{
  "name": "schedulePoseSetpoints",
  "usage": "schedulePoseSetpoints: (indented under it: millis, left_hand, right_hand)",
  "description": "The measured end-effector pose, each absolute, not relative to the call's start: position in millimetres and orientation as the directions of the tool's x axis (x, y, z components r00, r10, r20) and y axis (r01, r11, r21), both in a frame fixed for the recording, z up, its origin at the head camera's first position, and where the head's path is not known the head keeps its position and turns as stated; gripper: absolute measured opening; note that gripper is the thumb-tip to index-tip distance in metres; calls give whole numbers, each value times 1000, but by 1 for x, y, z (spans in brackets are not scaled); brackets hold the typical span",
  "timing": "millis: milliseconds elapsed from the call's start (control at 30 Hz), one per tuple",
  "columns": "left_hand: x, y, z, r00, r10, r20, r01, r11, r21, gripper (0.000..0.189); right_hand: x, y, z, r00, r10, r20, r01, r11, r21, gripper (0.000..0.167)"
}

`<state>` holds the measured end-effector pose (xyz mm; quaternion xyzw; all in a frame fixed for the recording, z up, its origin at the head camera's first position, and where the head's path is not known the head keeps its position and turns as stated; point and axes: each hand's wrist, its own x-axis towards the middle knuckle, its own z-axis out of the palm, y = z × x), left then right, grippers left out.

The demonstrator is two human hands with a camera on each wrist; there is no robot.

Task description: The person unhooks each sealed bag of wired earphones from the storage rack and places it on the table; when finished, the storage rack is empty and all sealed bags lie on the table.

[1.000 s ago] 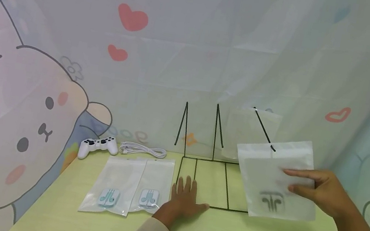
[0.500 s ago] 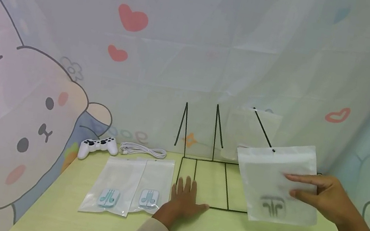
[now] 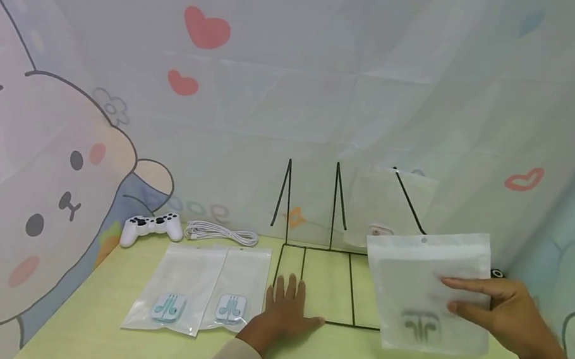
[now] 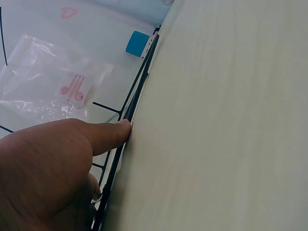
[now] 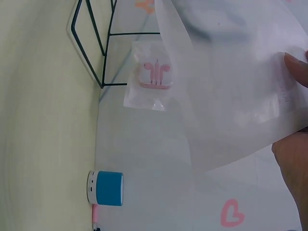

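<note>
My right hand point(image 3: 514, 316) pinches the right side of a translucent white zip bag point(image 3: 434, 266), through which dark earphones point(image 3: 420, 328) show blurred. The bag's punched hole sits just below the front tip of a hook on the black wire rack point(image 3: 354, 326). My left hand point(image 3: 283, 317) lies spread over the left of the rack's base, and the left wrist view has its thumb point(image 4: 110, 137) resting against the front bar. Behind the held bag, another clear bag point(image 3: 367, 203) hangs on the same hook; pink earphones point(image 5: 156, 74) show through it in the right wrist view.
Two bags point(image 3: 190, 271) with teal earphones lie left of the rack. Behind them are a white game controller point(image 3: 152, 227) and a coiled white cable point(image 3: 223, 233). Past the rack stands a blue and white cylinder point(image 5: 109, 188). A printed cloth point(image 3: 255, 103) backs the table.
The held bag has moved slightly down with my right hand; the hook tip that showed in front of its hole now ends at the bag's top edge. My left hand stays put.
</note>
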<state>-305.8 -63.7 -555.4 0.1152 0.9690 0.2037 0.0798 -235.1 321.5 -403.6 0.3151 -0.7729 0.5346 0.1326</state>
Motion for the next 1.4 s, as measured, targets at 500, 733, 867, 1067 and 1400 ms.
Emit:
schedulePoseSetpoints:
  millis: [500,733,867,1067,1400]
  left_hand:
    - [-303,-64,-552,-960,259,-106,191,885,426,101]
    - [-301,-64,-547,-958,261,-118,191,890,414,103]
    - [-301,-63,-546,-959,258,-116,185,884,430,102]
    - [-301,-63,-548,-960,254,-116,179,879,441,101]
    - [-302,-64,-552,-961,257,-104,193,889,416,101]
  right_hand:
    - [-240,324,-418,-777,-435,455,-574,192,-796,49]
    - [-246,331,-426,-807,-483,340,-434,95,-896,54]
    - [-251,340,-433,-812,-496,307,-385,59,-921,53]
    - [-254,357,-446,-826,-497,267,-302,-9,-953,58]
    - [-255,375,-457,-862,-470,190,-185,-57,-981,64]
